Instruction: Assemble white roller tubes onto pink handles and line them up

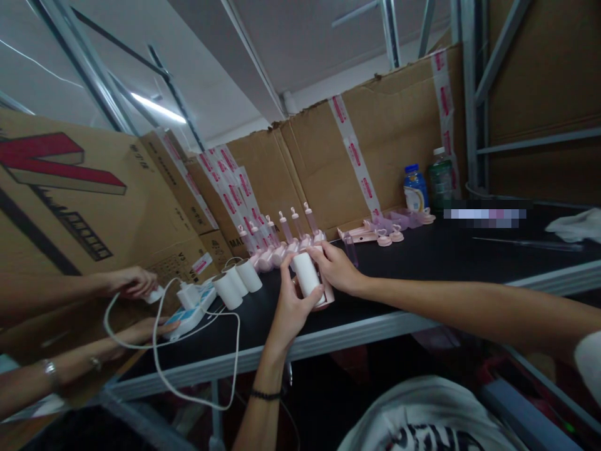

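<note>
My left hand (pixel 290 305) and my right hand (pixel 337 268) together hold a white cylinder (pixel 306 274) set in a pink holder (pixel 327 297) on the black table (pixel 422 269). The left hand grips it from below, the right from the far side. Just behind stands a row of pink devices (pixel 277 241) with clear tubes pointing up. Three more white cylinders (pixel 237 280) lie to the left.
Another person's two hands (pixel 134 280) at the left handle a white power strip (pixel 190 310) and a white cable (pixel 159 369). Cardboard walls (pixel 385 144) ring the table. Pink parts (pixel 385 232), two bottles (pixel 427 185) and a white cloth (pixel 577 225) lie at the back right.
</note>
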Motion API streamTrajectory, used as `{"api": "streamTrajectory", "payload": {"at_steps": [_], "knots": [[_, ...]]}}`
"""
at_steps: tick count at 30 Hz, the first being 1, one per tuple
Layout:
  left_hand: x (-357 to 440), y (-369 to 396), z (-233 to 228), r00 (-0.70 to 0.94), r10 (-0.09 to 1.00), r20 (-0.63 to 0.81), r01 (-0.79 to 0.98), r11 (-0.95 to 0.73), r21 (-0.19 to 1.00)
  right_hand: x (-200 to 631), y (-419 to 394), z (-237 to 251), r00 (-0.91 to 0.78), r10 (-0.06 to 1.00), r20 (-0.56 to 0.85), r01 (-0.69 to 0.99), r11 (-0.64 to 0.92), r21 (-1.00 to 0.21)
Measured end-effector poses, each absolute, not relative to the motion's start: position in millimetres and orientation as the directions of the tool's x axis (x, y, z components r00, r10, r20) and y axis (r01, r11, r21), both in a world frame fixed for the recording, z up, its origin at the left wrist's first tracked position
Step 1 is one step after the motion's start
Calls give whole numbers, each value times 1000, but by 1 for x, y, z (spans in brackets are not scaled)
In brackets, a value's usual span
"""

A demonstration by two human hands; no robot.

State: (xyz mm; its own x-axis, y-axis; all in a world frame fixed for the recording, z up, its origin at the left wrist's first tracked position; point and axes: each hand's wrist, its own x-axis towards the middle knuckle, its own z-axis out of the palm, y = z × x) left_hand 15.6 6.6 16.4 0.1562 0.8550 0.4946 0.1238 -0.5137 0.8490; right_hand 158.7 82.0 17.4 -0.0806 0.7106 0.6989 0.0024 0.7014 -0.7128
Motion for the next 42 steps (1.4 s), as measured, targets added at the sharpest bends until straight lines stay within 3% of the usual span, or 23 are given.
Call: {"api": "streamTrajectory", "payload": {"at_steps": [10, 16, 21, 28, 36, 42], "knots": [[18, 5, 17, 150, 844, 514, 110, -531, 840, 161, 77, 22, -89, 717, 691, -30, 691, -722], [22, 3, 21, 120, 825, 552, 41, -560, 828, 163, 83, 25, -144, 699, 700, -234, 664, -710], [19, 8, 18, 37, 866, 499, 8, -499, 866, 160, 83, 30, -259, 756, 602, -382, 492, -782], [15, 11, 15, 74, 867, 493, 25, -496, 868, 160, 76, 32, -388, 757, 526, -456, 339, -823], [16, 6, 18, 113, 866, 488, 20, -493, 870, 162, 75, 32, -393, 781, 485, -433, 308, -847], [16, 3, 20, 114, 874, 472, 34, -478, 877, 161, 82, 25, -421, 736, 531, -470, 324, -821]]}}
